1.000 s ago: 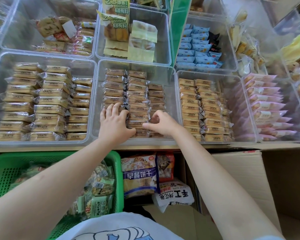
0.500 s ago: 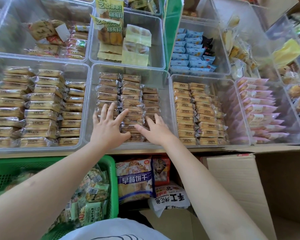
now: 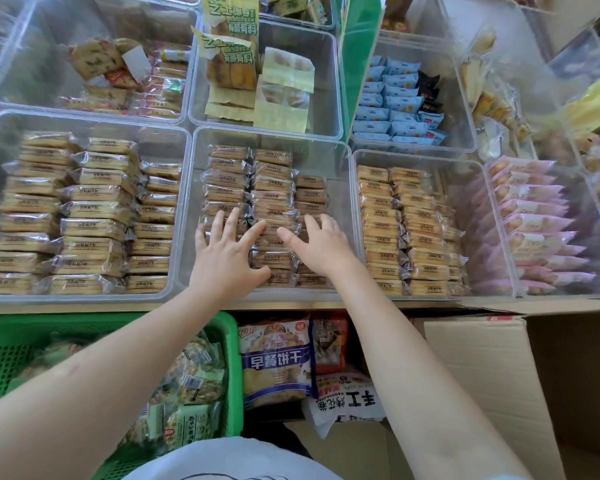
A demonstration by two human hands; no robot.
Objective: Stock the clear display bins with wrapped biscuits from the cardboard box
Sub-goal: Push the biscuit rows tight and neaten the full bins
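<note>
Both hands lie inside the middle clear bin [image 3: 340, 161], on top of its rows of brown wrapped biscuits [image 3: 272, 183]. My left hand [image 3: 227, 254] rests flat on the left row, fingers spread and straight. My right hand [image 3: 321, 245] presses flat on the right rows, fingers extended. Neither hand grips a packet. The near ends of the rows are hidden under the hands. The cardboard box [image 3: 492, 372] stands open at the lower right, its inside out of view.
Clear bins on both sides hold similar biscuits: a left bin [image 3: 174, 133] and a right bin [image 3: 478, 168]. Pink packets [image 3: 534, 223] fill the far right bin. A green basket [image 3: 11, 344] of snacks sits lower left. Bagged biscuits [image 3: 274, 362] lie below the shelf.
Both hands have opened from curled grips on the front packets to flat, spread fingers and slid a little farther back over the rows.
</note>
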